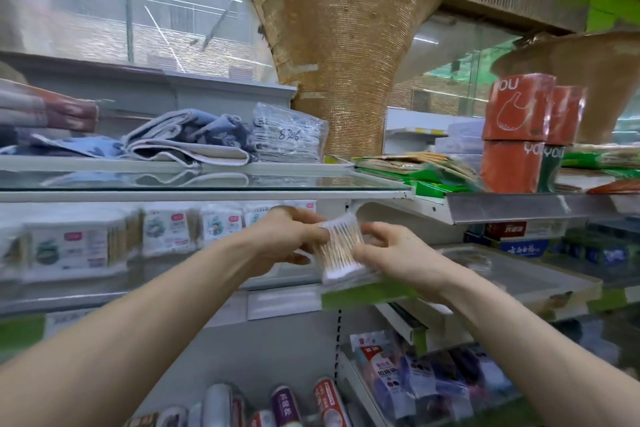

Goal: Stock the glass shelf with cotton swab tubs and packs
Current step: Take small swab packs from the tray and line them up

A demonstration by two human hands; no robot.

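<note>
At a shop's shelving bay, w/ a woven-covered pillar (pixel 346 45) rising behind, two glass shelves run across the view; the upper glass shelf (pixel 311 184) carries folded towels (pixel 187 140) and a plastic-wrapped bundle (pixel 287 137) w/ a number inked on it, so it isn't the one being stocked; the lower glass shelf (pixel 194 282) is the target, judging by the cotton swab tubs (pixel 69 246) lined along it, labels facing out, prob. so shoppers can read them; the row fills left and middle, and the free spot seems to be at its right end. Off to the right, on a separate metal shelf, orange packs (pixel 516 135) stand stacked; below are rolls (pixel 277 406) and pouches (pixel 415 378), blurred, not part of the job.

Both forearms reach in from the bottom corners; the left hand (pixel 287 239) pinches the left side of a clear pack of cotton swabs (pixel 341 250), fingers curled round its edge; the right hand (pixel 391 250) grips the pack's lower right side, fingers likewise curled; two-handed prob. because the soft wrap would flop or twist otherwise. The pack sits btwn the hands, upright but tilted a little, white tips top and bottom, wooden stems running up; it's at the shelf's front edge, just above the green price strip (pixel 367 295); can't tell if its base touches the glass. Step in hand, I'd say: squaring the pack up before sliding it in beside the end tub; task partway along.
</note>
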